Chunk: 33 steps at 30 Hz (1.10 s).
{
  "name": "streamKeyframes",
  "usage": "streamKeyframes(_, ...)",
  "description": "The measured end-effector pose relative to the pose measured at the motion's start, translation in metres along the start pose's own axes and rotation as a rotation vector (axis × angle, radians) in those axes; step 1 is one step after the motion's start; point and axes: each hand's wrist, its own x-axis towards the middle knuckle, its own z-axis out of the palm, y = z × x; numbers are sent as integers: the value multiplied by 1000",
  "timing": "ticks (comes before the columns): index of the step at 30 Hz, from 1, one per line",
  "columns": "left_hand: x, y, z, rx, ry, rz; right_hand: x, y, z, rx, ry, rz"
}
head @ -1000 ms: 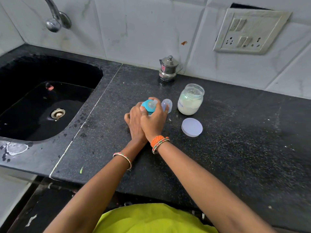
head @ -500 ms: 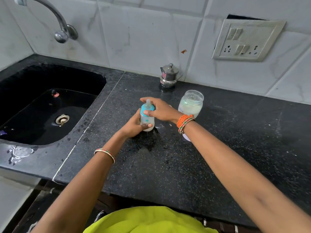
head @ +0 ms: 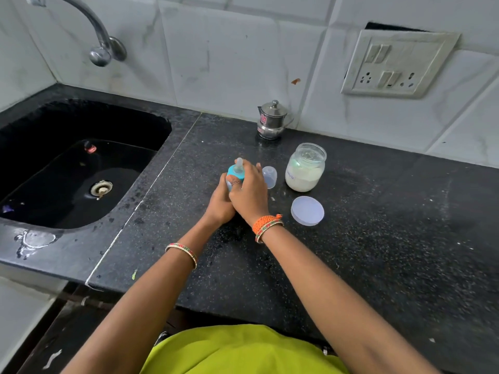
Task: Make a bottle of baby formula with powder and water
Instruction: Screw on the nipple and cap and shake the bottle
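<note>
A small baby bottle (head: 235,171) with a teal collar and clear teat stands on the black counter (head: 378,252). My left hand (head: 220,205) wraps its body from the near left. My right hand (head: 249,194) grips the teal collar from the right, and the two hands hide most of the bottle. The bottle's clear cap (head: 270,177) stands just right of my hands. Further right is an open glass jar of white powder (head: 305,168), and its round pale lid (head: 307,211) lies flat in front of it.
A small lidded steel pot (head: 271,120) stands by the tiled wall. The black sink (head: 75,168) lies to the left under a tap (head: 100,47). A switch and socket plate (head: 397,64) is on the wall at right.
My right hand has come back from across the bottle top to the collar's right side, uncovering the cap and lid. The bottle stays between both hands.
</note>
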Motion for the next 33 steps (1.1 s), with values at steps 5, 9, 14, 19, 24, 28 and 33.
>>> streamKeyframes(5,7,-3,-4,4,-79,-90,20,10,-43,345,-100,166)
streamKeyframes(9,6,-1,-4,14,-82,-124,52,49,-45,-410,-266,62)
streamKeyframes(14,7,-2,-7,54,-97,-145,48,53,-40,-581,-344,36)
streamKeyframes(19,8,-6,-8,43,-107,-129,39,-7,-56,-52,155,-112)
streamKeyframes(24,7,-6,-7,46,-98,-101,21,-19,-47,-84,52,-370)
streamKeyframes(28,6,-4,-7,67,-101,-73,17,2,-27,-239,-47,-397)
streamKeyframes(33,5,-3,-10,59,-91,-39,15,13,-17,-244,32,-402)
